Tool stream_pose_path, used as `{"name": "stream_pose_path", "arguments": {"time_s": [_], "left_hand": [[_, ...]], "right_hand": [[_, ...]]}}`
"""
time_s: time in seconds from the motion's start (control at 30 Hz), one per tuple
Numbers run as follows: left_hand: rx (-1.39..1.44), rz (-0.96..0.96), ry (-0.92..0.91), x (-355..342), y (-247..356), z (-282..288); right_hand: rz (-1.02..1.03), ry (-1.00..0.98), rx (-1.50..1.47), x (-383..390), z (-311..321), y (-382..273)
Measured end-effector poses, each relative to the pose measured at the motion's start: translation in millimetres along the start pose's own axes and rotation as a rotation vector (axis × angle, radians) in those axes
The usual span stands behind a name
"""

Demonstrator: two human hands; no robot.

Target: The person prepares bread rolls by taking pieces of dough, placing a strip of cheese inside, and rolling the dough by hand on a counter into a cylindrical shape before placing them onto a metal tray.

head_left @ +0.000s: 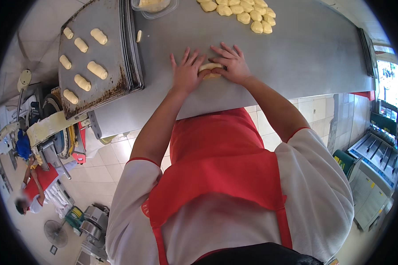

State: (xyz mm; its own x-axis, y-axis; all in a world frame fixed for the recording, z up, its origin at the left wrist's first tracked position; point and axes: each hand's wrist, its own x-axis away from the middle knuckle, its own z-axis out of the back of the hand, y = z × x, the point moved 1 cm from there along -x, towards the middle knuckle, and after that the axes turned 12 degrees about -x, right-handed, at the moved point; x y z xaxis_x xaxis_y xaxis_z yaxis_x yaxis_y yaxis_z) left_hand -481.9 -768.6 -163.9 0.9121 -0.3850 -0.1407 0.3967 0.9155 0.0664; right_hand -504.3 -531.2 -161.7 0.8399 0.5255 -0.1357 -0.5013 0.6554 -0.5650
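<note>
A short strip of pale yellow dough lies on the steel table in front of me, its upper edge curled over. My left hand has its thumb and forefinger around the left end of this dough, with the other fingers spread outward. On the right end, my right hand pinches the dough between thumb and forefinger while its remaining fingers fan out. Both palms sit low over the table. Parts of the dough's ends are hidden under my fingers.
A stack of worn baking trays at the left carries several dough rolls. Behind it stand a plastic tub and a small dough scrap. Several dough balls cluster at the far side. Another person works beyond the trays.
</note>
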Motion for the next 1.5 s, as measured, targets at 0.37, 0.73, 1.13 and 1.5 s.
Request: {"name": "stream_pose_path", "arguments": {"time_s": [0.37, 0.73, 1.13, 1.5], "left_hand": [[0.026, 0.014, 0.06, 4, 10, -3], [0.018, -0.043, -0.141, 11, 10, 12], [0.023, -0.092, -0.09, 13, 12, 4], [0.109, -0.014, -0.065, 35, 29, 10]], "right_hand": [[-0.021, 0.005, 0.01, 19, 7, 1], [-0.013, -0.042, 0.006, 32, 2, 0], [0.038, -0.035, 0.02, 30, 7, -1], [-0.008, 0.035, -0.019, 48, 0, -9]]}}
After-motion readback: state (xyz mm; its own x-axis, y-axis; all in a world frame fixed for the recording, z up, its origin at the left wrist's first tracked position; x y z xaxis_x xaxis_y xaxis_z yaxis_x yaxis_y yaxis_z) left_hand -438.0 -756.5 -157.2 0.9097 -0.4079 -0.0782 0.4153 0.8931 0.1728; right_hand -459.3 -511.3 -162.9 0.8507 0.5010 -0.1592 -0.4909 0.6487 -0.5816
